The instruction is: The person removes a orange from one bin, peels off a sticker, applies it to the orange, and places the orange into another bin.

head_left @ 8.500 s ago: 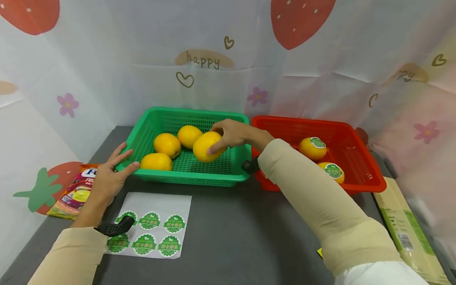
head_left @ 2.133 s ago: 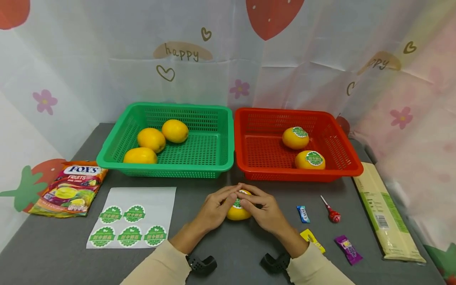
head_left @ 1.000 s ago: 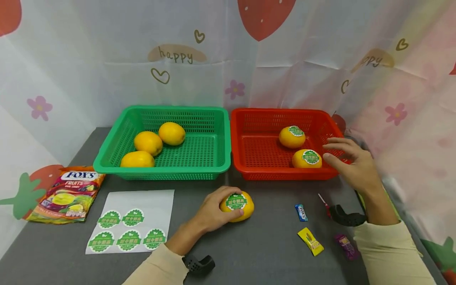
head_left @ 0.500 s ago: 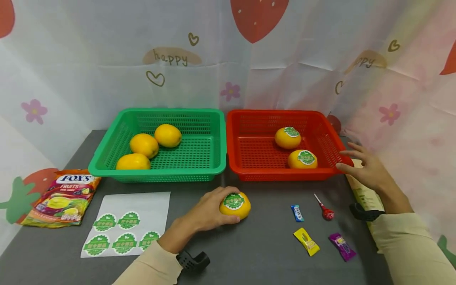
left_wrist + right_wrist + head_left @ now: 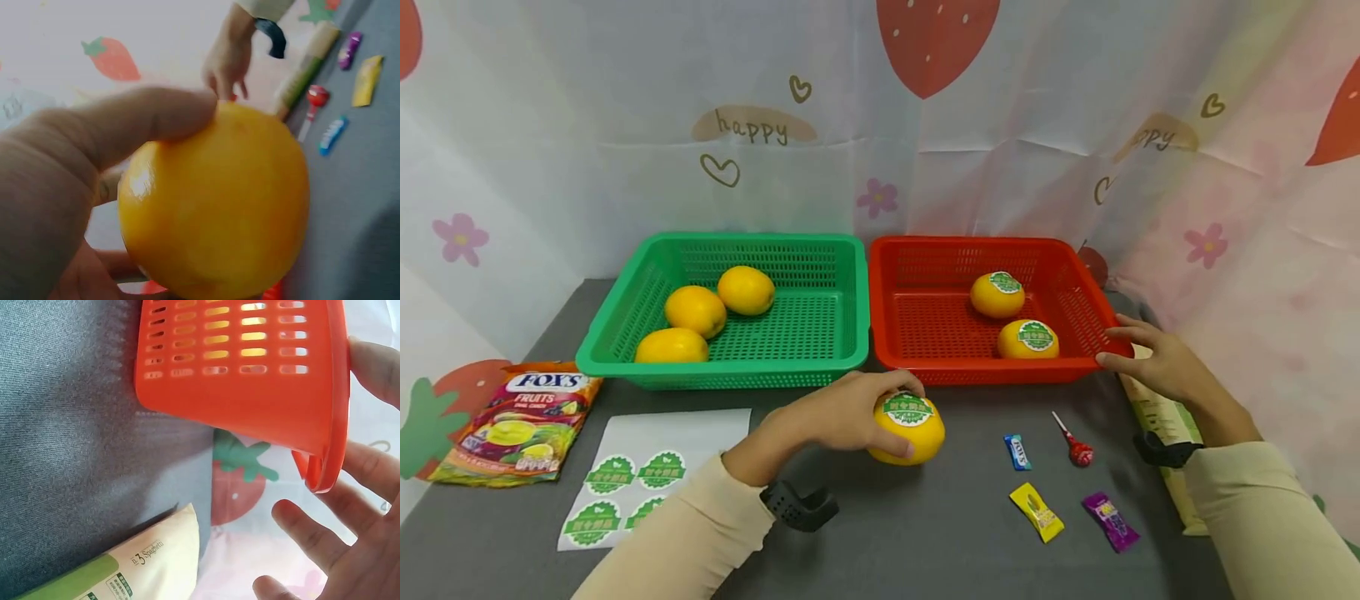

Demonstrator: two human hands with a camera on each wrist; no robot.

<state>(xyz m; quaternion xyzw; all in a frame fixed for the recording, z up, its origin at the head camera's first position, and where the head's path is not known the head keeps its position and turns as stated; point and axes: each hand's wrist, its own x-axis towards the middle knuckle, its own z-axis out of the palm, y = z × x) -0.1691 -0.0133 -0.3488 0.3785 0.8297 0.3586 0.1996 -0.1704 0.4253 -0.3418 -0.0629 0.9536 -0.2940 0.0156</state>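
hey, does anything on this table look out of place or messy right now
Nothing is spilled or damaged. The only loose bits are four small sweets scattered on the table: a blue candy, a lollipop, a yellow candy and a purple candy. The left hand grips a stickered orange outside both baskets.

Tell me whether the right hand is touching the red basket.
Touching. In the right wrist view the thumb of the right hand lies against the rim of the red basket; the head view shows fingertips at its near right corner.
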